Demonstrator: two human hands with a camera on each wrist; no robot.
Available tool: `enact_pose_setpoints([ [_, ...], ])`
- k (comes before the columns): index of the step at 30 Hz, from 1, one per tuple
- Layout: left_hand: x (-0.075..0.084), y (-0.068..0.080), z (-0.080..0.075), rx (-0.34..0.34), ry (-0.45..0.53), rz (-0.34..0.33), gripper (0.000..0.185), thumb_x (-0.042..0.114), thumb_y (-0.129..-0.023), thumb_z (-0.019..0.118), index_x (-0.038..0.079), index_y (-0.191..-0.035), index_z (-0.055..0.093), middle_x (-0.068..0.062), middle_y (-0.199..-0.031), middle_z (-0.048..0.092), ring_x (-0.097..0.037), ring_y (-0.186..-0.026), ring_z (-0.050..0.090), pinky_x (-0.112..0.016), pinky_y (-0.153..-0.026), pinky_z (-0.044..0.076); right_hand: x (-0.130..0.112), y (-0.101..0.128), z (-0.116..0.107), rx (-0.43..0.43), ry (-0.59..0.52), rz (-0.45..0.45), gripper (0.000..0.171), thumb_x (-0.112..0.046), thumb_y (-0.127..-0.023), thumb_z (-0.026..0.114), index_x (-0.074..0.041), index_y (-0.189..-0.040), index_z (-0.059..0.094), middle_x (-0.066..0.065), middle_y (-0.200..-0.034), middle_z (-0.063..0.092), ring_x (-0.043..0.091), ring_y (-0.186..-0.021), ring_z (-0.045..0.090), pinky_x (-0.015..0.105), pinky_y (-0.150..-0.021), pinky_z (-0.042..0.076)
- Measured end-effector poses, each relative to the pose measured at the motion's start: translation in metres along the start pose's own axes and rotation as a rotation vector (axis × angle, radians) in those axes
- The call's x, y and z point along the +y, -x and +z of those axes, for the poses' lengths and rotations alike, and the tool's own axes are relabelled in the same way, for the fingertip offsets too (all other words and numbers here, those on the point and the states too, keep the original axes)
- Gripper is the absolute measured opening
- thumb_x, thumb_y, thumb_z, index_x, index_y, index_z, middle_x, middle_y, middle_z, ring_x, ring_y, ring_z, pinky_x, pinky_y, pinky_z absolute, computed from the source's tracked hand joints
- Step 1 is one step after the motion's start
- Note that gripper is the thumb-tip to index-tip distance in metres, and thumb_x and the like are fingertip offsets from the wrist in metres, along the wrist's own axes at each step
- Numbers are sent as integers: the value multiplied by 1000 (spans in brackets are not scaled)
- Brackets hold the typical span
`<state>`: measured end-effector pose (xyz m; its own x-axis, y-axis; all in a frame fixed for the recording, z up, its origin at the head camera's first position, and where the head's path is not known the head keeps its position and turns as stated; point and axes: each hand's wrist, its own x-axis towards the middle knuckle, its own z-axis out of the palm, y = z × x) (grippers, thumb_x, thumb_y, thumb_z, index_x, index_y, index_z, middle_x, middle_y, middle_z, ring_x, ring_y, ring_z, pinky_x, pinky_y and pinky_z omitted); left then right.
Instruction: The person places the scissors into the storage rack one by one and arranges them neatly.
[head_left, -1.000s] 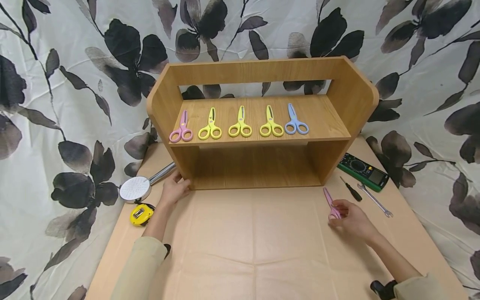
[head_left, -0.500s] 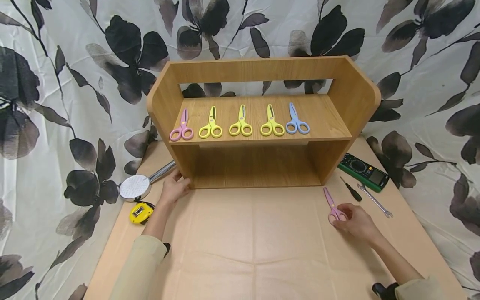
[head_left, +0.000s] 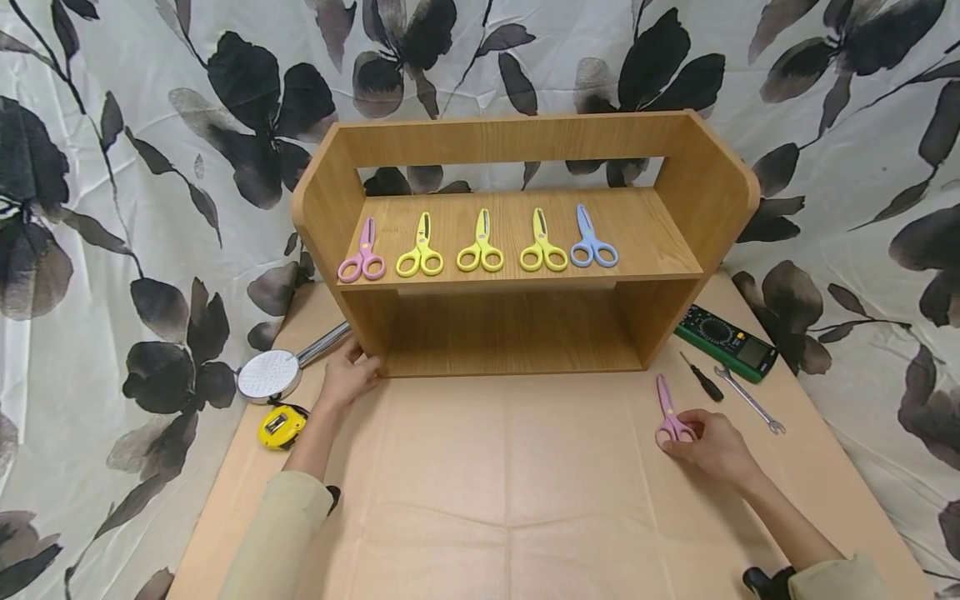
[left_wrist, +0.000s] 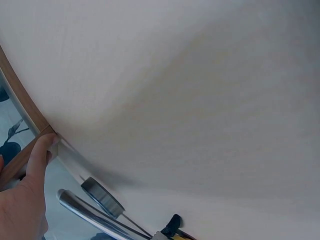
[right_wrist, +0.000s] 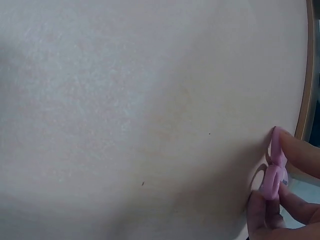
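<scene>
In the head view a two-tier wooden shelf (head_left: 517, 362) stands at the back of the table. On its upper board lie several child-size scissors in a row: pink scissors (head_left: 362, 265), yellow scissors (head_left: 420, 258) and others like them, then blue scissors (head_left: 592, 250). My left hand (head_left: 347, 383) holds the shelf's lower left corner; the left wrist view shows a finger along the wooden edge (left_wrist: 22, 102). To the right of the shelf's front, my right hand (head_left: 708, 446) pinches another pair of pink scissors (head_left: 666, 396) by the handle loops, blades pointing away.
Left of the shelf are a round-headed metal-handled tool (head_left: 270, 375) and a yellow tape measure (head_left: 282, 427). On the right lie a green multimeter (head_left: 727, 343), a small dark screwdriver (head_left: 702, 379) and a wrench (head_left: 750, 400). A floral cloth (head_left: 150, 208) hangs behind.
The pink scissors in my right hand have turned, their tips swinging right and their loops now showing flatter. My left hand stays at the shelf corner.
</scene>
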<state>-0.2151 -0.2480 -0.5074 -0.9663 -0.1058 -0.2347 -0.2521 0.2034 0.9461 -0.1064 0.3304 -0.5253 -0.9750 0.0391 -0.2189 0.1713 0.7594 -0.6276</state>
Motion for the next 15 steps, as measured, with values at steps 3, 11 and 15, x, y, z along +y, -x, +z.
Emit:
enact_pose_setpoints([
  [3,-1,0,0,0,15,9,74,6,-98,60,20,-165,31,-18,-164,39,-33,-115,61,-40,-90,62,-1,0,0,15,4,-5,62,-21,-87,84,17,-128,58,27,-108,65,34,-95,58,32,-73,51],
  [11,0,1,0,-4,18,-2,74,8,-98,62,22,-164,32,-18,-164,39,-29,-112,62,-38,-87,62,-5,2,3,-11,-23,33,65,-28,-88,84,14,-130,56,27,-109,64,32,-94,58,31,-71,48],
  [15,0,0,-1,-6,11,-12,75,8,-99,62,24,-165,31,-16,-165,38,-32,-117,60,-40,-90,62,-6,4,4,-12,-17,35,69,-32,-89,83,13,-133,55,29,-115,64,36,-100,59,35,-75,51],
])
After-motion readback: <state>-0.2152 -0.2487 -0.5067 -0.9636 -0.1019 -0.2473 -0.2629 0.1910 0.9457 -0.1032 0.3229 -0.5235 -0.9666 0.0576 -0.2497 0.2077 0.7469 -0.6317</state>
